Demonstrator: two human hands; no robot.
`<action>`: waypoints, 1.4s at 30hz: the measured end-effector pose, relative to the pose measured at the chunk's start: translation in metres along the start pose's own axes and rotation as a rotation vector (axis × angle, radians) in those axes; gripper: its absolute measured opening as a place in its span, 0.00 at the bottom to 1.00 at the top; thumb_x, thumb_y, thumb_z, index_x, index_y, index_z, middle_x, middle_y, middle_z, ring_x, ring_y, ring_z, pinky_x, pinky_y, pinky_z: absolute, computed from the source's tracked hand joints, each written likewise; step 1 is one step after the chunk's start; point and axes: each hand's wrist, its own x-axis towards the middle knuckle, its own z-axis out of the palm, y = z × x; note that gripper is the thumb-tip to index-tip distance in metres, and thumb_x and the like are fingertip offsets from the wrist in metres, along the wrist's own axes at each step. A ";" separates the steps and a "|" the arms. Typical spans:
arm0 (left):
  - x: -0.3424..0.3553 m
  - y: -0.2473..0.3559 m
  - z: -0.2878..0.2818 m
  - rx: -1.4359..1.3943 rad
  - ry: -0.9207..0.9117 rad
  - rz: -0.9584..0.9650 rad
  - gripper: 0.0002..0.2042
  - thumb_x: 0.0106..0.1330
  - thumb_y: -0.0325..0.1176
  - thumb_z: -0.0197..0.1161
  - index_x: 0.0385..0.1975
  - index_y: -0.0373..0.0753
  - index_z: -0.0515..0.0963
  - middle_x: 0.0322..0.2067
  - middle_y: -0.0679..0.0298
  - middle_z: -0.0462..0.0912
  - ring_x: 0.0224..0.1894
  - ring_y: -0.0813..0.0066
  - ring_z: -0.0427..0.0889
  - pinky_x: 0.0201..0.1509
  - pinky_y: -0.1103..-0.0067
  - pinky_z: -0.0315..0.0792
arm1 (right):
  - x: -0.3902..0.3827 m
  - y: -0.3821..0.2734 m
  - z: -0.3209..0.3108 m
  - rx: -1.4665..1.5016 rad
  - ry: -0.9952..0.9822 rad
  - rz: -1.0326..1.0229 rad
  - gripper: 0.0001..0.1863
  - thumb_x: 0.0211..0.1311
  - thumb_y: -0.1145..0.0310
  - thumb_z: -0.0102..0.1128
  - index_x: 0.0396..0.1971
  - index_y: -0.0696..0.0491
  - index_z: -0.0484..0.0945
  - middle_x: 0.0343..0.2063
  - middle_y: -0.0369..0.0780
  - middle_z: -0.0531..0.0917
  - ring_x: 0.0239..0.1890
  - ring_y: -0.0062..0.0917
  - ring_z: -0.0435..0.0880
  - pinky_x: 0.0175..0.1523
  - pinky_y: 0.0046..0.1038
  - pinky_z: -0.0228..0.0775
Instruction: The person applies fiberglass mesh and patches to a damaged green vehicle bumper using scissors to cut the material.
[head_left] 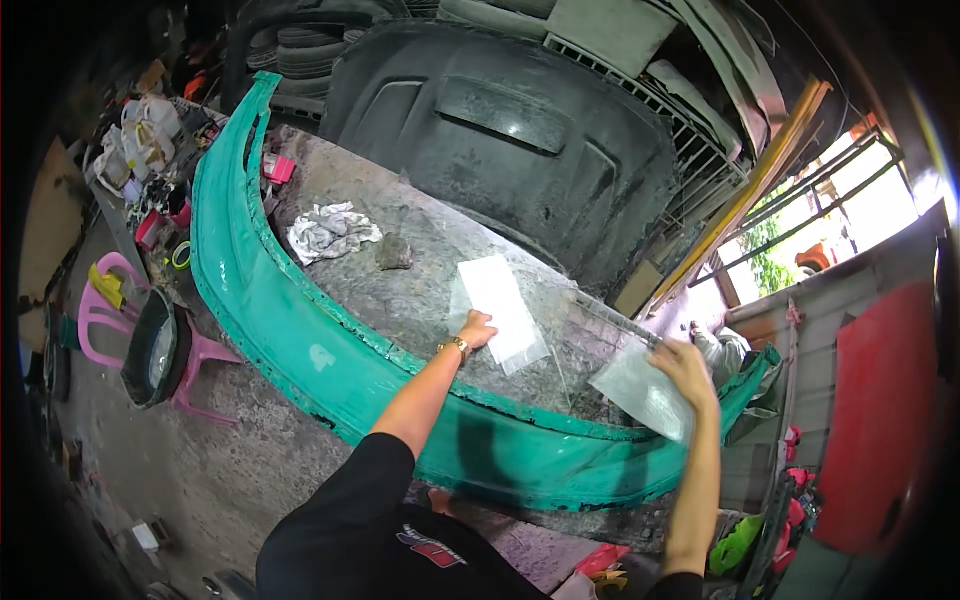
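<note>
Clear sheet (632, 393): held at right of centre in the frame, over the inner edge of the bumper (300, 338); being thin and apparently limp, it could be creased or torn if snagged on that chipped edge; it could also be let slip if gripped only by its border.
White sheet (503, 300): laid at the centre of the frame on the table (430, 285), with a see-through margin showing around it; it could be skewed or crumpled if dragged by the hand at its edge; dirt could be picked up from the stained surface beneath.
Bumper: spread in a long curve from upper left to right of the frame; it could be nudged out of place if leaned against while both arms are stretched across it.
Left hand (476, 328): its fingers are bent and nearly closed, set at the left edge of the white sheet; whether the sheet is pinched or merely pressed cannot be told.
Right hand (684, 372): its fingers are closed on the upper right part of the clear sheet; the hand is blurred, so the exact placing of thumb and fingertips cannot be told.
</note>
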 end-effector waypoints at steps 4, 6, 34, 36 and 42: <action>-0.050 0.030 -0.035 0.172 0.209 0.197 0.24 0.56 0.36 0.62 0.51 0.31 0.71 0.58 0.46 0.62 0.59 0.54 0.64 0.64 0.73 0.60 | 0.122 0.003 0.110 -0.243 -0.161 -0.173 0.13 0.49 0.63 0.64 0.25 0.57 0.75 0.25 0.49 0.79 0.31 0.43 0.78 0.36 0.38 0.67; -0.095 0.070 -0.061 -0.026 0.268 0.357 0.17 0.61 0.31 0.59 0.49 0.32 0.72 0.59 0.53 0.64 0.55 0.60 0.71 0.55 0.73 0.70 | 0.154 0.019 0.158 -0.218 -0.251 -0.093 0.10 0.50 0.63 0.62 0.25 0.55 0.77 0.29 0.47 0.81 0.36 0.42 0.80 0.39 0.38 0.69; -0.333 0.024 -0.147 -0.560 -0.201 0.388 0.46 0.60 0.47 0.64 0.70 0.43 0.39 0.69 0.60 0.45 0.71 0.68 0.43 0.71 0.69 0.43 | -0.099 -0.220 0.217 0.757 -0.185 -0.211 0.21 0.47 0.81 0.65 0.45 0.57 0.75 0.16 0.25 0.67 0.20 0.07 0.61 0.26 0.15 0.53; -0.349 0.010 -0.153 -0.694 -0.249 0.329 0.39 0.60 0.42 0.65 0.67 0.38 0.52 0.64 0.62 0.59 0.66 0.74 0.56 0.68 0.75 0.52 | -0.116 -0.227 0.219 0.741 -0.217 -0.242 0.21 0.48 0.82 0.65 0.46 0.57 0.75 0.18 0.26 0.70 0.21 0.07 0.63 0.26 0.13 0.55; -0.400 -0.014 -0.181 -0.614 -0.291 0.181 0.16 0.62 0.36 0.64 0.46 0.35 0.77 0.42 0.70 0.79 0.46 0.84 0.73 0.54 0.81 0.65 | -0.143 -0.236 0.250 0.794 -0.205 -0.286 0.22 0.47 0.74 0.70 0.45 0.56 0.75 0.20 0.30 0.73 0.24 0.13 0.66 0.29 0.20 0.59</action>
